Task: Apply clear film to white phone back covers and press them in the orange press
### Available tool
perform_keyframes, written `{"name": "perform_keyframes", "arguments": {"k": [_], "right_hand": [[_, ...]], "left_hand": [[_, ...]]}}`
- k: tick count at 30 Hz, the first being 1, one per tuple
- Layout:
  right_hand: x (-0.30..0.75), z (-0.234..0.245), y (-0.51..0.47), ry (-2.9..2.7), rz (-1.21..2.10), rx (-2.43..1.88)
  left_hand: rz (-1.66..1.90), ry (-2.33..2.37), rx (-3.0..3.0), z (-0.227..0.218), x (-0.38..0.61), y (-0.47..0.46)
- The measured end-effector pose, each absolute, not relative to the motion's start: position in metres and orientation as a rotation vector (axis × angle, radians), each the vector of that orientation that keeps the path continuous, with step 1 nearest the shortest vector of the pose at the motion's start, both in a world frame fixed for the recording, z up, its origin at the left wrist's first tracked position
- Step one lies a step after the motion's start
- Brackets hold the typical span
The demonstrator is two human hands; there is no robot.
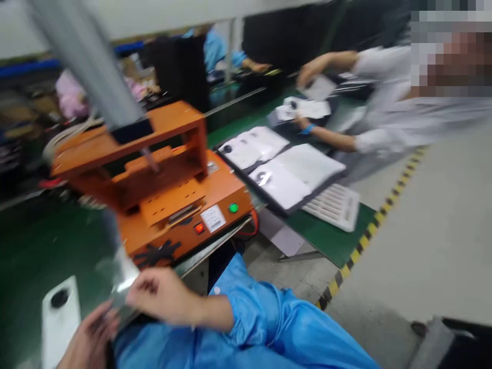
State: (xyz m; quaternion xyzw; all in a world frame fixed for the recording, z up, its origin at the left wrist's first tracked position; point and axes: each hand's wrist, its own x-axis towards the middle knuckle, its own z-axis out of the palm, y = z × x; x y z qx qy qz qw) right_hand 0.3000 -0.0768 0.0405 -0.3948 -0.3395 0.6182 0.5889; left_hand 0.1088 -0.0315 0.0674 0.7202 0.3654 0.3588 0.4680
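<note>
A clear, shiny plastic film (pixel 125 282) is stretched between my hands, just above the front edge of the green table. My right hand (pixel 163 297) pinches it with curled fingers on the right. On its lower left side, my left hand (pixel 94 330) is closed at the film's edge, its fingertips blurred by motion. A white phone back cover (pixel 61 335) with a round black camera ring lies on the table beside my left hand. Behind my hands stands an orange press machine (pixel 184 205) with a green button, a lit red switch and a grey cylinder on top.
Right of the press, dark trays (pixel 286 205) hold white panels in clear wrapping. A white slotted rack (pixel 334 205) lies by them on the green table (pixel 321 238). A co-worker in white (pixel 388 107) handles white parts there. Yellow-black tape (pixel 369 236) marks the floor.
</note>
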Motion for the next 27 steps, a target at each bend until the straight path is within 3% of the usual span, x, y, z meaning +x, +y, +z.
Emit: {"name": "perform_keyframes", "arguments": {"k": [5,27], "right_hand": [[0.3,0.052,-0.097,-0.769,1.289,-1.074],[0.254,0.057,-0.065,-1.289,1.414,-1.162]], "left_hand": [[1.018,1.162,1.094,0.056,0.117,-0.087],[1.197,1.286,1.026,0.052,0.067,-0.08]]}}
